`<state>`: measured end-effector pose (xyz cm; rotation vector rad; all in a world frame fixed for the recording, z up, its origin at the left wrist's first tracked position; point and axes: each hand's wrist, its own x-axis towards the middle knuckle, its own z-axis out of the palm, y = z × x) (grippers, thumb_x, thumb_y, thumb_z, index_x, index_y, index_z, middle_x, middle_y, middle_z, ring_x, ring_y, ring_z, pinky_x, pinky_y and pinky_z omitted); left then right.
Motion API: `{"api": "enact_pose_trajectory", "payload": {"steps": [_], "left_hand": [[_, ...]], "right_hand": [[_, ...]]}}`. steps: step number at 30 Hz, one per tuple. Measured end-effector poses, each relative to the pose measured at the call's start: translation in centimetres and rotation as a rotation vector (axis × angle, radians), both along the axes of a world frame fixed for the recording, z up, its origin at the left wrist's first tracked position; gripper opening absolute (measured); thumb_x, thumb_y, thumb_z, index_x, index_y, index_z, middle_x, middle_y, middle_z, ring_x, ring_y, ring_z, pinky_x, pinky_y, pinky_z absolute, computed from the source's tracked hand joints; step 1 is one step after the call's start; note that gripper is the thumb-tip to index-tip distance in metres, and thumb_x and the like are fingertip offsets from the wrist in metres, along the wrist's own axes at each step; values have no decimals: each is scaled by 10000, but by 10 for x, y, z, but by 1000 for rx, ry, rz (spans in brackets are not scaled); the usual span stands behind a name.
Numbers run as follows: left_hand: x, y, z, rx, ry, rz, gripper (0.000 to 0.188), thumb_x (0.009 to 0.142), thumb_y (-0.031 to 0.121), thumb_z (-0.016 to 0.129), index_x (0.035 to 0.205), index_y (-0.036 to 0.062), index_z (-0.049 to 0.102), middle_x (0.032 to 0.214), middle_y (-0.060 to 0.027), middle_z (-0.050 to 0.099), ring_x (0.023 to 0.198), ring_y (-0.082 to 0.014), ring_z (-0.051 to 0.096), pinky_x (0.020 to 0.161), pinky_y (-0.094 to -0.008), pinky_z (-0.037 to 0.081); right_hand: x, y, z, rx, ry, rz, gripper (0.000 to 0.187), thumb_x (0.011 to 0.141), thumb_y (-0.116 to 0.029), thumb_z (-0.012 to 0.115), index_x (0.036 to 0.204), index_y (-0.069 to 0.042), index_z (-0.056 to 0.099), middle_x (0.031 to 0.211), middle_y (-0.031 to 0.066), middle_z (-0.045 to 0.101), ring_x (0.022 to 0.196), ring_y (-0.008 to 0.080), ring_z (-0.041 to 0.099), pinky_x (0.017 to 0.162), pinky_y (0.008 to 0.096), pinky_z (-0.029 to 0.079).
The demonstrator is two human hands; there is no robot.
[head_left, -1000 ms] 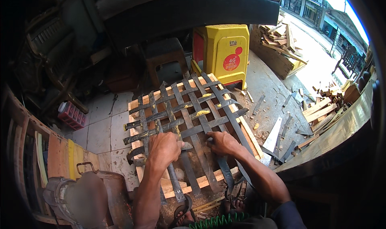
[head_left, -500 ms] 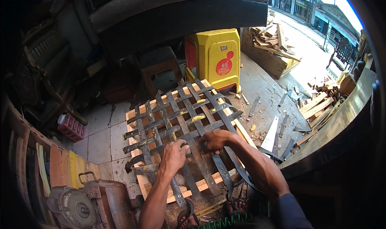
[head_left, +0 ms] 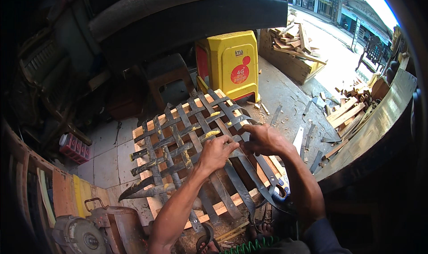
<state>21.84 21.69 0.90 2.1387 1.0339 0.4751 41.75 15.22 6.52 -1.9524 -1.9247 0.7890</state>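
Dark rubber straps (head_left: 171,168) cross over and under one another on a pale wooden frame (head_left: 154,205) in front of me. My left hand (head_left: 217,153) lies over the weave right of its middle, thumb and fingers pinched together on a rubber strap. Close to its right, my right hand (head_left: 266,140) is closed with bent fingers at the same strap near the frame's right side. Its fingertips are partly hidden. Several loose strap ends hang over the near edge, and one pointed end juts out at the left. Yellowish patches mark some straps.
Behind the frame stand a yellow plastic stool (head_left: 232,66) and a dark stool (head_left: 167,75). A handsaw (head_left: 281,189) lies to the right, beside scraps of rubber and wood. Cut wood pieces (head_left: 350,115) are heaped further right. A motor (head_left: 82,236) sits at lower left.
Both hands have moved right and farther away along the weave. The strap end at the left now reaches out straighter. The saw's blue handle has come into sight.
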Motion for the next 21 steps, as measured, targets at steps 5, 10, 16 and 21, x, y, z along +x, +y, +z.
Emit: {"api": "enact_pose_trajectory", "payload": {"steps": [5,10,16,21], "left_hand": [[10,-15,-6,229,118,121,276,938,239,672,900,-35,680,733,-252,673,771,-429,702,702,-514,535],[41,-23,-44,325,217,159,286,982,271,602,931,-11,612,744,-257,677,772,-472,685,677,-559,522],[51,-37,-63,216,242,280,287,1008,305,553,1044,20,553,785,-283,682,814,-488,684,724,-599,506],[56,-23,-54,-402,-27,326,418,952,413,662,1113,39,569,1016,-231,668,1039,-349,638,890,-481,474]], "right_hand": [[24,-12,-42,-45,52,-78,391,897,-311,695,1213,-81,686,915,204,740,887,326,736,832,418,569],[8,-9,-56,-397,145,-34,398,948,-147,504,1327,-105,616,743,94,738,592,188,709,551,338,586],[5,14,-80,-420,138,94,356,951,-154,459,1257,-61,617,703,69,732,511,167,655,485,321,537],[25,29,-105,-544,114,156,278,945,-192,464,1014,2,650,708,75,735,508,115,586,461,296,455]]}}
